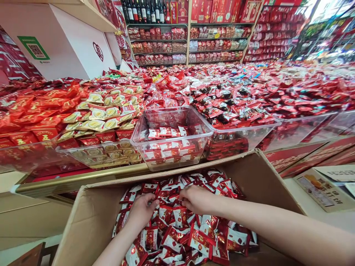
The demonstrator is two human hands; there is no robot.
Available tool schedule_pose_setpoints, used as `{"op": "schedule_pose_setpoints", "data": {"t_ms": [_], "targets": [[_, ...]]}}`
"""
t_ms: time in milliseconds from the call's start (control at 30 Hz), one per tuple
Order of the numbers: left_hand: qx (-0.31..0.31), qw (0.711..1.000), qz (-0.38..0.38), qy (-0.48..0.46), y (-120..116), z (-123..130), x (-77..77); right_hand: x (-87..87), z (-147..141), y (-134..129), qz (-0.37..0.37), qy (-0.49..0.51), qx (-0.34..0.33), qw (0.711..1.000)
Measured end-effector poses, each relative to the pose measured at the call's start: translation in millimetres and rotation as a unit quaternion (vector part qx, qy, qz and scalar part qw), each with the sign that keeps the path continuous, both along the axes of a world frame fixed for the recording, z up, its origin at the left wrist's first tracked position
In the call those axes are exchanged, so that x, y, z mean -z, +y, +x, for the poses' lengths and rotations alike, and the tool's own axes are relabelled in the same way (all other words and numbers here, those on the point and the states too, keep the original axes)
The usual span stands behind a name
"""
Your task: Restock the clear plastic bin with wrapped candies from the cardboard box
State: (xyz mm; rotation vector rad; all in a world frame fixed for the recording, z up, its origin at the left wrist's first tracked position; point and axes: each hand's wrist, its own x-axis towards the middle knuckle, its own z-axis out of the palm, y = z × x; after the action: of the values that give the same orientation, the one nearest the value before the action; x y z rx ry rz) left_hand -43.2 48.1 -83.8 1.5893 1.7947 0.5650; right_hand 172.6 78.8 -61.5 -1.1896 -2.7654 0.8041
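Observation:
Red-and-white wrapped candies [181, 218] fill a large open cardboard box [83, 221] in front of me. Over the left part of the heap lies my left hand [142, 209], its fingers lightly bent and the thumb a little apart, touching the packets. My right hand [197, 199] reaches in from the right with its fingers curled down into the candies; whatever they hold is hidden. Just beyond the box stands a clear plastic bin [172, 142], partly filled with packets of the same look laid in rows.
Left of the bin, durian packets [104, 123] and orange-red packets [41, 118] are piled up. To its right are dark-and-red packets [227, 103]. A printed carton [318, 188] lies at the right. Shelves with bottles [146, 13] stand behind.

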Motion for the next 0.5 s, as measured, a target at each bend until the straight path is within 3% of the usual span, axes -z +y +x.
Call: {"op": "schedule_pose_setpoints", "data": {"t_ms": [133,233,333,500], "targets": [[0.026,0.993,0.006,-0.119,-1.3,5.8,-31.0,-5.4,-4.0,-1.2,-0.020,0.167,0.092,0.982],[0.053,0.979,-0.015,-0.198,-8.8,15.9,-47.6,-14.5,-9.4,-2.1,-0.183,0.303,0.145,0.924],[0.057,0.969,-0.035,-0.238,-18.2,23.7,-52.6,-22.6,-13.1,-2.4,-0.359,0.381,0.160,0.837],[0.065,0.954,-0.071,-0.283,-26.4,21.6,-48.0,-27.8,-13.8,-1.7,-0.442,0.410,0.241,0.761]]}}
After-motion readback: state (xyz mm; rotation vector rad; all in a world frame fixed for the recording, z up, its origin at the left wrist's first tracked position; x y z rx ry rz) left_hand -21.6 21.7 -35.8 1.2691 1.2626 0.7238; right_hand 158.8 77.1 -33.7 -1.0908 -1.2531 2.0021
